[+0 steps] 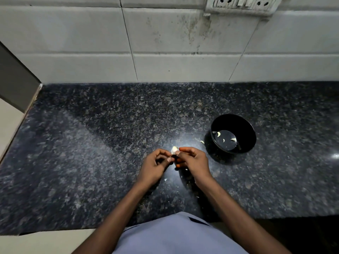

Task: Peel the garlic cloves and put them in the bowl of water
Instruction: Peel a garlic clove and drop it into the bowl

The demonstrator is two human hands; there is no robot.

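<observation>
Both hands (174,159) pinch a garlic clove (174,149) near the bowl (244,129).

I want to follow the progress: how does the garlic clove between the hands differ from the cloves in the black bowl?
The garlic clove is pinched between the left hand and right hand, above the counter; the cloves in the bowl lie loose in the black bowl. The held one looks larger and papery white; those in the bowl look smaller and cream. All are pale garlic.

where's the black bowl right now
In the head view the black bowl sits on the granite counter, right of and slightly beyond both hands, with a loose garlic piece beside its left wall.
</observation>
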